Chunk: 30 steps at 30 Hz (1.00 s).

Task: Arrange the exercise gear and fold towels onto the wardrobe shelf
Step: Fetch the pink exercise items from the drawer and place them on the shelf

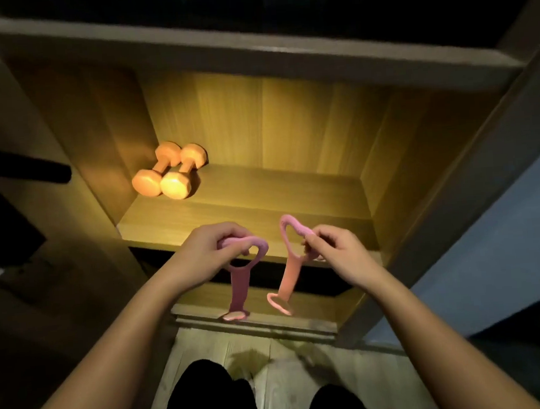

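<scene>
- Done: two dumbbells (169, 171) already lie on the shelf (262, 198), beyond the left hand (202, 257) and to its left.
- In hand: the left hand grips the top loop of one pink band (237, 286). The right hand (336, 250) pinches the loop of the second band (286, 279). Both bands hang below the hands.
- Left, as I judge: put the bands on the shelf. No towels are in view, so the folding seems not begun.

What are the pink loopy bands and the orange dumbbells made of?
The pink bands look like soft matte rubber or silicone: they hang limp and bend where the left hand and right hand grip them. The orange dumbbells seem coated in smooth, slightly shiny vinyl or rubber, with light glinting off their ends; the inside cannot be seen.
</scene>
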### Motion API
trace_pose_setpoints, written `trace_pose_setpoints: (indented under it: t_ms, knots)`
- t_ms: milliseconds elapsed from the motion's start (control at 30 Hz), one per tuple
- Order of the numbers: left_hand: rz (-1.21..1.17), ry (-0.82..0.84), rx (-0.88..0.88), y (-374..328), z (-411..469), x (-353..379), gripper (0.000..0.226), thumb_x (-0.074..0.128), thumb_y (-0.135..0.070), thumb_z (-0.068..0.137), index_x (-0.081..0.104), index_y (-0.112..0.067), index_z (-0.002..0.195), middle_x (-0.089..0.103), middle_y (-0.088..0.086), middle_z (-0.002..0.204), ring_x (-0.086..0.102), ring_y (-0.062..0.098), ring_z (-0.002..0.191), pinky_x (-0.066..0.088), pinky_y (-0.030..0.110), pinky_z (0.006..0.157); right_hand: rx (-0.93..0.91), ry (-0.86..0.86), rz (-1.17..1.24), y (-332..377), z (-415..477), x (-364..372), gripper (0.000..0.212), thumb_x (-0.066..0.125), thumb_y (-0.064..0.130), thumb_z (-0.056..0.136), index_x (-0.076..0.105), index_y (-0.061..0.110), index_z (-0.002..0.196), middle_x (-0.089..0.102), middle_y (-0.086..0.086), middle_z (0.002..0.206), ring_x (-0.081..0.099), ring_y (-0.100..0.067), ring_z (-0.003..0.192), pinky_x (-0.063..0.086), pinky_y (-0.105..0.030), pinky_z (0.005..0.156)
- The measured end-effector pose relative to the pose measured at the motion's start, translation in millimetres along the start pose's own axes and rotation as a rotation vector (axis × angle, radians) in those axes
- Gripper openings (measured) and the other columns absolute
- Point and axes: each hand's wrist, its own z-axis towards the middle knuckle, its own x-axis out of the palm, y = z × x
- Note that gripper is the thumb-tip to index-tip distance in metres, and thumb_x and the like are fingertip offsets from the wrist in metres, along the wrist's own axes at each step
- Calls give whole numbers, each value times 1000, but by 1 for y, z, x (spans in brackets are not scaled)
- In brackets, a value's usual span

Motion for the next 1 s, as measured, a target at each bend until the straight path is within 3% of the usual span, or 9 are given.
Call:
trace_pose_setpoints:
  t_ms: [100, 200, 300, 433, 600, 733, 867, 1000]
  knots:
    - [26, -52, 45, 31, -20, 1, 11, 65, -29, 90, 69, -34, 99, 68, -22, 95, 65, 1, 91, 58, 28, 76, -17, -34, 8, -5, -12, 41, 19, 53, 26, 99, 69, 17, 96, 69, 6, 85, 68, -5, 81, 55, -22, 73]
    - [72, -37, 58, 46, -43, -11, 28, 62, -17, 92, 66, -44, 100, 66, -29, 98, 62, -5, 93, 52, 21, 78, -4, -93, 31, 4, -22, 75, 22, 51, 28, 100, 69, 16, 101, 70, 0, 92, 68, -7, 83, 54, -24, 75]
    - [37, -92, 74, 50, -57, -27, 29, 63, -14, 92, 66, -43, 96, 66, -28, 96, 62, -5, 92, 54, 20, 72, 26, -124, 45, 15, -28, 95, 22, 50, 34, 99, 68, 20, 100, 70, 1, 93, 68, -8, 84, 52, -25, 72]
    - [-45, -182, 126, 52, -62, -29, 20, 67, -20, 90, 68, -38, 96, 69, -20, 95, 65, 0, 92, 54, 19, 72, 12, -178, 202, 25, -28, 104, 22, 51, 29, 100, 70, 19, 94, 70, 0, 88, 66, -4, 77, 49, -16, 65]
    - [1, -228, 253, 50, -58, -13, 26, 71, -13, 86, 72, -39, 93, 53, -26, 116, 47, -12, 114, 42, 3, 83, -52, -170, 388, 28, -29, 113, 22, 50, 18, 100, 70, 13, 92, 70, 1, 81, 67, -8, 72, 52, -20, 65]
    - [-6, -211, 274, 46, -59, -1, 24, 73, -17, 84, 74, -40, 91, 43, -25, 133, 35, -17, 124, 31, -5, 85, -85, -96, 371, 33, -36, 117, 26, 47, 15, 101, 71, 9, 94, 69, 6, 76, 62, -2, 71, 50, -18, 67]
    - [-38, -174, 261, 41, -55, 10, 30, 72, -12, 85, 73, -41, 92, 45, -24, 135, 39, -13, 125, 33, -2, 89, -56, -70, 440, 28, -44, 117, 27, 46, 15, 101, 71, 7, 100, 68, -4, 84, 62, -6, 75, 50, -19, 70]
    - [-127, -165, 208, 42, -52, 26, 32, 69, -7, 86, 74, -37, 92, 59, -19, 123, 56, 0, 115, 46, 19, 95, -49, -29, 478, 17, -53, 114, 32, 41, 18, 103, 71, 11, 92, 69, -4, 75, 64, -13, 73, 53, -25, 72]
